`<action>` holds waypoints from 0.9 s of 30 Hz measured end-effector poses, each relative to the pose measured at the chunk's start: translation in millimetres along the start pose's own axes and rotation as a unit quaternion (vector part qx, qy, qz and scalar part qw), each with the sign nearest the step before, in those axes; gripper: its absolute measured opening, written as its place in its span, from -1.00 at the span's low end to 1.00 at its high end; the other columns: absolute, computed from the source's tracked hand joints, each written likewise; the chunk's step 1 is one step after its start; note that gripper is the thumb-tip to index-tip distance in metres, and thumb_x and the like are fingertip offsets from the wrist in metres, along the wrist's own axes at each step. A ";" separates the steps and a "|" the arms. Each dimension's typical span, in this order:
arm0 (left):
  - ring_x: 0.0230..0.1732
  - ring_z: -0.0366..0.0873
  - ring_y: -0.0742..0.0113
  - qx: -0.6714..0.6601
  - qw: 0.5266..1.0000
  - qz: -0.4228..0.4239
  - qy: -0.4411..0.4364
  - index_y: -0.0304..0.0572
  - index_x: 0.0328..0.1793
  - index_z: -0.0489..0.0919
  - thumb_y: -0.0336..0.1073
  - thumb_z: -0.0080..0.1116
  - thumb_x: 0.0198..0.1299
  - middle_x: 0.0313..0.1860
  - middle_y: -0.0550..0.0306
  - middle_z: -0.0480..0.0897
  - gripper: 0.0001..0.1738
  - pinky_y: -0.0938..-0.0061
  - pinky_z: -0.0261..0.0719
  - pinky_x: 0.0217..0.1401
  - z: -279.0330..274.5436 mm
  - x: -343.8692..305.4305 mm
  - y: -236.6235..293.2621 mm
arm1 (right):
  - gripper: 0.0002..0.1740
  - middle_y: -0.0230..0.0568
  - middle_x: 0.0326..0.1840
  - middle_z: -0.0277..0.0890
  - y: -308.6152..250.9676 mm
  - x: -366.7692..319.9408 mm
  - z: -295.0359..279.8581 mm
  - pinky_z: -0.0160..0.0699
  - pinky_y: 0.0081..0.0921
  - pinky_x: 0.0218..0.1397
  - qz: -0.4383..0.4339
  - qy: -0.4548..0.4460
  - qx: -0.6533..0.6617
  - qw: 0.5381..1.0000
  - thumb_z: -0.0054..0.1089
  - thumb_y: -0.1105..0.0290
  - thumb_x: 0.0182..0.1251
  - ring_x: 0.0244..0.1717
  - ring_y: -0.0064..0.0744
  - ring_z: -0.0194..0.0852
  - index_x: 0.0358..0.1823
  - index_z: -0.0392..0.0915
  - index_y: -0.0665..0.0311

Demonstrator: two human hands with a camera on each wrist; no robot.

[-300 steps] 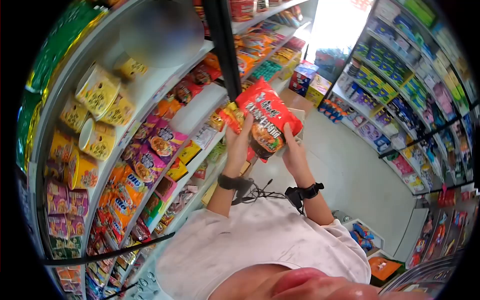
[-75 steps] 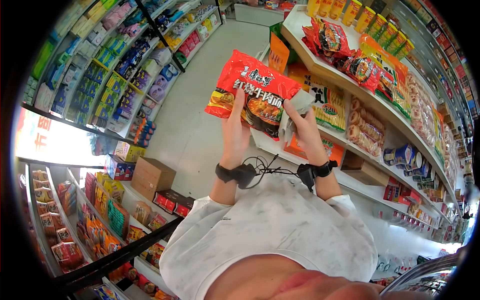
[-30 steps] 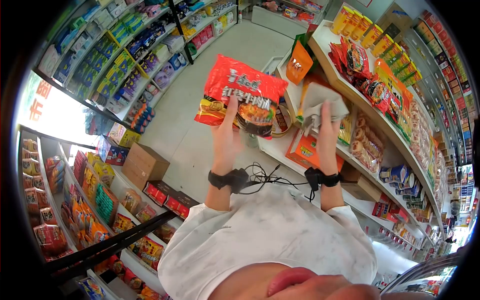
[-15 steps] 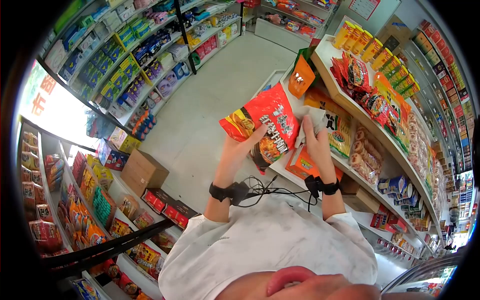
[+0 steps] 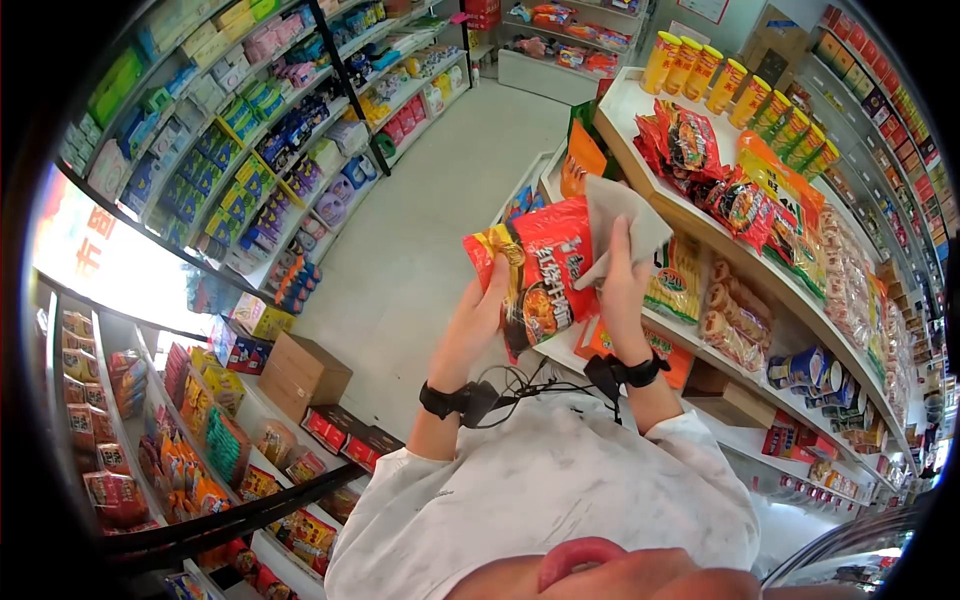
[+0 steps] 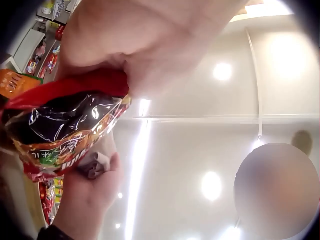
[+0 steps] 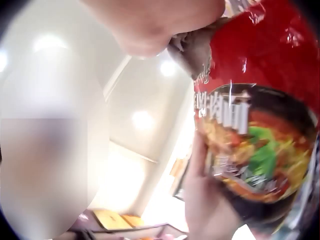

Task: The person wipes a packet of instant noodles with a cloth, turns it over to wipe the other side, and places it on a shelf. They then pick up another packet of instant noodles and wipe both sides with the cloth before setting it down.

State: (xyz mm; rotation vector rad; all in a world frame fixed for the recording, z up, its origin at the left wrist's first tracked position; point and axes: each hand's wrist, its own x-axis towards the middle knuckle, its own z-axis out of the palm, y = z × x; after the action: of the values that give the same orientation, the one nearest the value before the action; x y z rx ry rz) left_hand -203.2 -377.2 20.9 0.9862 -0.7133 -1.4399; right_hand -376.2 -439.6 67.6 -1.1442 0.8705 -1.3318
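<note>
In the head view, my left hand [image 5: 476,318] grips a red instant noodle packet [image 5: 545,275] by its left side, thumb on the front. The packet is held up at an angle, printed face toward the head camera. A grey cloth [image 5: 628,228] is held in my right hand [image 5: 625,295] and overlaps the packet's right end. From the left wrist, the packet [image 6: 55,130] hangs below the left palm, with the cloth [image 6: 96,162] bunched in the right hand [image 6: 90,197]. The right wrist view shows the cloth [image 7: 192,52] at the packet's [image 7: 260,135] edge.
A tiered shelf [image 5: 612,130] on the right bears yellow canisters [image 5: 700,70], red noodle packets [image 5: 695,140] and bagged snacks. Shelves of household goods [image 5: 240,150] line the far left. A cardboard box [image 5: 303,375] sits by the snack shelf at lower left.
Ten seconds ago the person faced the noodle shelf. A second ago packet and cloth were apart; since then the packet has tilted and moved right, and the cloth has come to its right end.
</note>
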 end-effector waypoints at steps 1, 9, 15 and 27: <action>0.24 0.53 0.38 -0.017 1.000 0.001 0.007 -0.25 0.46 0.31 0.02 -0.19 0.58 0.30 0.12 0.53 -0.44 0.38 0.53 0.29 7.8 4.7 0.7 | -0.46 -0.14 0.19 0.51 -0.3 4.4 0.1 0.49 -0.50 0.04 -0.070 -0.011 -0.063 0.995 0.15 0.27 0.51 0.11 -0.43 0.53 0.42 0.31 0.30; 0.43 0.37 0.31 -0.113 0.993 0.003 -0.039 -0.09 0.51 0.29 0.14 -0.31 0.58 0.40 0.14 0.44 -0.39 0.24 0.40 0.45 75.6 73.3 -6.0 | -0.38 -0.05 0.56 0.20 3.9 34.2 -41.9 -0.12 0.05 0.63 -0.342 -0.170 -0.454 0.805 0.19 0.21 0.35 0.62 -0.01 -0.03 0.42 0.39 0.18; 0.42 0.40 0.28 -0.100 0.990 0.034 -0.098 -0.11 0.51 0.29 0.15 -0.34 0.58 0.45 0.09 0.42 -0.38 0.26 0.41 0.44 140.2 117.8 -18.7 | -0.40 0.00 0.54 0.21 -13.9 65.0 -106.5 0.14 -0.09 0.52 -0.306 -0.036 -0.442 0.843 0.20 0.25 0.35 0.51 0.05 0.15 0.41 0.39 0.22; 0.22 0.56 0.35 0.084 0.982 0.030 -0.166 -0.24 0.40 0.36 -0.06 0.12 0.46 0.28 0.09 0.56 -0.45 0.38 0.55 0.26 208.2 199.8 2.5 | -0.58 -0.32 -0.07 0.62 -35.4 122.7 -222.4 0.53 -0.56 -0.02 -0.107 0.081 -0.081 0.988 0.37 0.28 0.37 -0.10 -0.61 0.52 0.14 0.54 0.37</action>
State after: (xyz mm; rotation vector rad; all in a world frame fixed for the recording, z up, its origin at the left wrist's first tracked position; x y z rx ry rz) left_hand -376.1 -599.2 85.0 0.8496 -1.1147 -1.5263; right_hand -587.7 -584.4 60.8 -1.2960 1.0110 -1.5692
